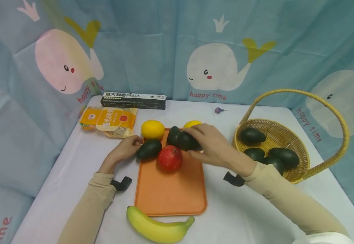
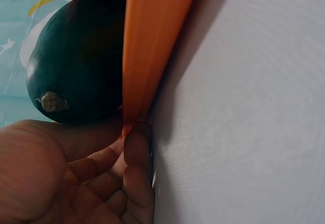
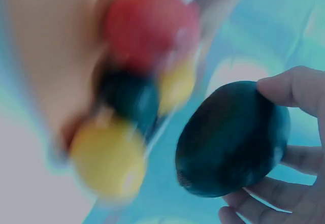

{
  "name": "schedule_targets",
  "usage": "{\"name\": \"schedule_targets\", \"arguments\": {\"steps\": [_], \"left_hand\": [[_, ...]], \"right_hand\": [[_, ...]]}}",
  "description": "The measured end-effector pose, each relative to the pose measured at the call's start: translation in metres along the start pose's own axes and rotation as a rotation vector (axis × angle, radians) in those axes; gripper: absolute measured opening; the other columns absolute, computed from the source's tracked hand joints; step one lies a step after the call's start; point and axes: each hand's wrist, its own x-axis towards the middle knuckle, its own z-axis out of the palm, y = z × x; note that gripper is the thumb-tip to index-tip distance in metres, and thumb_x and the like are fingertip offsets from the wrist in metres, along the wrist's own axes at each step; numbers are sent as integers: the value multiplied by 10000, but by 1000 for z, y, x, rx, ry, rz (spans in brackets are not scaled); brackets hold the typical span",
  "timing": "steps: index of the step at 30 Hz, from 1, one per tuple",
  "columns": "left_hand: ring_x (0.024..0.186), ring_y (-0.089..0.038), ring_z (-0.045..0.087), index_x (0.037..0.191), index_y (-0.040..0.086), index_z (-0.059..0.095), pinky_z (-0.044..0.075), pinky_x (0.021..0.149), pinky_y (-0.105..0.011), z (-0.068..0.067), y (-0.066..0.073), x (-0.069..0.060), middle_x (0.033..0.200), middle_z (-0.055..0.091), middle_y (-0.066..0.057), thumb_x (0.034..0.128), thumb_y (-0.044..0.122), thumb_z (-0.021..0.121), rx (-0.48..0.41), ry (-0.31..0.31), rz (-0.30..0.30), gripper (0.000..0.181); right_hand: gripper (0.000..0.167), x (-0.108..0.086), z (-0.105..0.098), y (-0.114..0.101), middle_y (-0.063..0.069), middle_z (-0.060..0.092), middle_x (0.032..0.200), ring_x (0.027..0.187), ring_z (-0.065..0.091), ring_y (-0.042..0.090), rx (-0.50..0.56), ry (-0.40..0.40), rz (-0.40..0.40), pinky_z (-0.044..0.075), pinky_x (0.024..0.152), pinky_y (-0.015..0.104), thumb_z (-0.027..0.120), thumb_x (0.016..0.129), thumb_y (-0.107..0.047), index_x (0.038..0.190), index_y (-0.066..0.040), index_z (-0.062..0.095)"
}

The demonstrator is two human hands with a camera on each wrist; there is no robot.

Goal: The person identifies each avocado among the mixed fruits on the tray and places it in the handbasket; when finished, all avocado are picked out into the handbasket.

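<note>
My right hand (image 1: 211,144) grips a dark avocado (image 1: 188,140) above the upper right of an orange tray (image 1: 172,193). In the right wrist view, thumb and fingers curl round this avocado (image 3: 231,140). My left hand (image 1: 125,147) pinches the tray's left edge; in the left wrist view its thumb and fingers meet at the orange rim (image 2: 147,46). Beside that hand, an avocado (image 1: 149,149) lies on the tray. A red pomegranate (image 1: 170,158) sits to its right, with another avocado (image 1: 173,136) behind. Two lemons, one left (image 1: 153,129) and one right (image 1: 192,124), are at the tray's far end.
A wicker basket (image 1: 305,156) with a tall handle stands at the right, holding several avocados (image 1: 283,157). A banana (image 1: 160,228) lies in front of the tray. At the back are a pasta box (image 1: 132,101), an orange food packet (image 1: 109,119) and a lollipop (image 1: 217,110).
</note>
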Motion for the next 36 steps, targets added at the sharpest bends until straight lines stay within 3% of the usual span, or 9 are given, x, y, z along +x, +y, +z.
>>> {"name": "schedule_targets", "arguments": {"steps": [8,13,19,25,28,36], "left_hand": [[878,-243,558,1161,-91,580,455,795,-336,-1,1,1,969,620,-185,925,62,502,5,-4,-4,291],[892,-257,554,1159,-92,579,454,808,-352,-1,2,3,981,618,-191,925,65,495,16,-8,0,294],[926,-269,557,1192,-96,571,463,839,-382,0,0,2,1025,620,-207,937,67,483,20,-10,-15,315],[907,-261,557,1179,-96,572,463,813,-358,0,0,1,1008,618,-205,933,61,491,-2,-5,-16,303],[895,-254,559,1163,-100,575,460,799,-342,1,-2,1,991,621,-201,927,53,491,-6,-5,-7,293],[898,-252,555,1151,-95,580,460,815,-357,1,-2,2,983,622,-189,929,51,484,-1,1,-6,284]], "right_hand": [[637,-54,-44,96,274,531,1310,1150,523,453,-48,-69,444,437,925,599,725,851,-266,1381,-12,479],[636,-81,-57,132,395,444,1288,1097,483,560,-118,-113,599,410,878,653,681,884,-231,1374,85,427],[625,-92,-58,154,453,432,1170,919,531,580,-173,-230,695,454,750,625,628,885,-155,1331,193,364],[400,-93,-53,162,387,480,1001,748,529,503,-221,-299,755,438,595,556,560,882,-111,1146,168,446],[298,-94,-50,170,363,510,961,754,518,515,-230,-317,773,416,575,549,543,854,-89,1050,122,468],[337,-94,-38,187,393,543,1085,950,556,570,-163,-406,786,471,692,620,565,835,-56,1107,124,477]]}}
